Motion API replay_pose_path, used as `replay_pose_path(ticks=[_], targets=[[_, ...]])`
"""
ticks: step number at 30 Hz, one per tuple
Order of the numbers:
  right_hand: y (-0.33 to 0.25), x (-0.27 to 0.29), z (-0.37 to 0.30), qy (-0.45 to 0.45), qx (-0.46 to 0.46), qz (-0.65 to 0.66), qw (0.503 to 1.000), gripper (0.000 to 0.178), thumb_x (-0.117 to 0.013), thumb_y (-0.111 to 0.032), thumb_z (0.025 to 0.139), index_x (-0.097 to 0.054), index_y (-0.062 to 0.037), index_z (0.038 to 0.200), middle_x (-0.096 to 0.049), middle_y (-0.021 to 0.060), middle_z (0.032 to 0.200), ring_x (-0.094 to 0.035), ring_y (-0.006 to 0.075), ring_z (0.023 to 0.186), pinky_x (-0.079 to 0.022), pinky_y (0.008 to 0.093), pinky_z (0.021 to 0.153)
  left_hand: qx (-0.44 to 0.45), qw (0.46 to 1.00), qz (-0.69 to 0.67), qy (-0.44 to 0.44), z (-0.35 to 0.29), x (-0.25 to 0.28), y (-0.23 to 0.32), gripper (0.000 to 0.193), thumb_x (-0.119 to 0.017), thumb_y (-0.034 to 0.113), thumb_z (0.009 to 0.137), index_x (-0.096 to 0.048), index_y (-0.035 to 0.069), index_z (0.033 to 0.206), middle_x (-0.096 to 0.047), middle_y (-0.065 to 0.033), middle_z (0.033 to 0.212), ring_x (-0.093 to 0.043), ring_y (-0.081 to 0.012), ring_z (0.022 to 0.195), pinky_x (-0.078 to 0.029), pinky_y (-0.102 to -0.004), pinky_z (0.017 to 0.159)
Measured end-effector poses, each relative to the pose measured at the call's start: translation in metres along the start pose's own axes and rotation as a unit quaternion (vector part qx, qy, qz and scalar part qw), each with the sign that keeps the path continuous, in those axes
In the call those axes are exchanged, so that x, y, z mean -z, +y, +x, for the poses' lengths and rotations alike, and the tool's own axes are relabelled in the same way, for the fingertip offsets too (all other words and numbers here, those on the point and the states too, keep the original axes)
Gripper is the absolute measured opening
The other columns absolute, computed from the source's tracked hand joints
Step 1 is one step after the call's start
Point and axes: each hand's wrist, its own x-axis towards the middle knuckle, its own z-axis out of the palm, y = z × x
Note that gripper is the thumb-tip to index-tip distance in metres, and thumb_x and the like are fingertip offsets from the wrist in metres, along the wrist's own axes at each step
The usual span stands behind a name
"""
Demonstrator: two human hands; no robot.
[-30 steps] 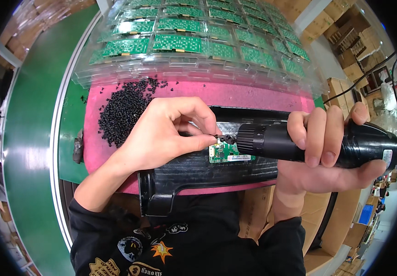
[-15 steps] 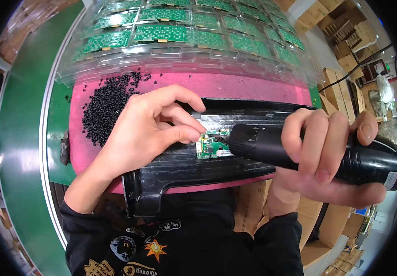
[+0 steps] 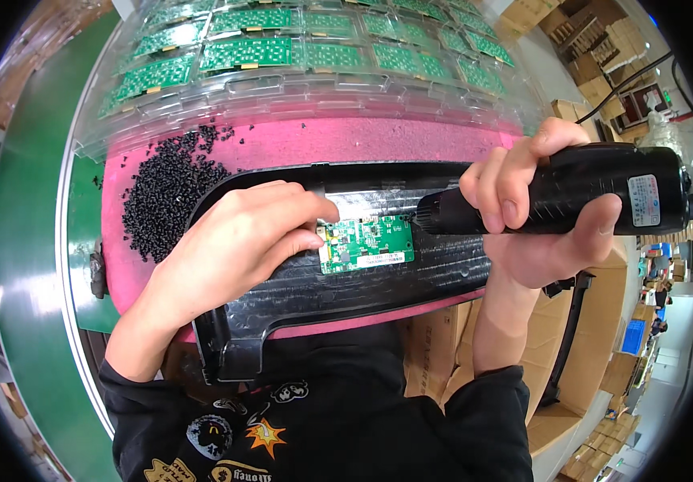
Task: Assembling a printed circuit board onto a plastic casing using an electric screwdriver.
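A black power screwdriver (image 3: 583,186) lies gripped in my right hand (image 3: 535,205), its nose pointing left at the right end of a green circuit board (image 3: 375,241). That board sits inside a long black plastic housing (image 3: 322,301). My left hand (image 3: 242,237) is bent over the housing's left part. Its thumb and forefinger are apart, their tips at the board's left edge, with nothing visible between them; the other fingers are partly hidden. The screwdriver's tip meets the board's upper right corner, too small to make out clearly.
A heap of small black screws (image 3: 166,193) lies on the pink mat (image 3: 387,136), left of the housing. Clear plastic trays (image 3: 298,87) of green boards stand behind. Cardboard boxes (image 3: 515,353) are at the lower right. A cable (image 3: 627,88) hangs at the upper right.
The screwdriver has moved from over the board's middle to its upper right corner, and its rear end has risen, uncovering the board. My left hand has drawn slightly left.
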Motion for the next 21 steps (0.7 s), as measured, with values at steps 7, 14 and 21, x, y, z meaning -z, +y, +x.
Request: replay_pose_path(ticks=[7,14,21], targets=[[0.0038,-0.0008,-0.0009,0.000,-0.012,-0.024,1.000,0.068,-0.053,-0.067,0.089,-0.050,-0.0022,0.111,-0.047,0.0012,0.058,-0.042,0.0124,0.046,-0.033,0.0292,0.049,-0.040,0.995,0.066,-0.055,-0.0022,-0.0008,-0.0014,0.018,-0.073,0.008,0.080,-0.069,0.003,0.097,-0.062,-0.0088,0.080,-0.062,-0.0285,0.075,-0.050,-0.0389,0.066],[0.0049,-0.0006,-0.0030,0.001,-0.021,-0.045,0.999,0.073,-0.055,-0.071,0.086,-0.050,-0.0022,0.111,-0.047,0.0001,0.058,-0.042,0.0120,0.046,-0.034,0.0285,0.050,-0.047,0.993,0.097,-0.055,-0.0040,-0.0020,-0.0015,0.020,-0.074,0.003,0.076,-0.072,0.004,0.096,-0.059,-0.0077,0.076,-0.061,-0.0258,0.073,-0.050,-0.0376,0.063],[0.0046,-0.0035,-0.0027,-0.002,-0.021,-0.065,0.998,0.076,-0.055,-0.074,0.084,-0.048,-0.0029,0.112,-0.047,-0.0006,0.059,-0.041,0.0111,0.046,-0.034,0.0279,0.049,-0.041,0.994,0.088,-0.054,-0.0038,-0.0019,-0.0037,0.023,-0.073,0.000,0.074,-0.073,0.004,0.097,-0.059,-0.0075,0.076,-0.060,-0.0259,0.073,-0.050,-0.0376,0.063]])
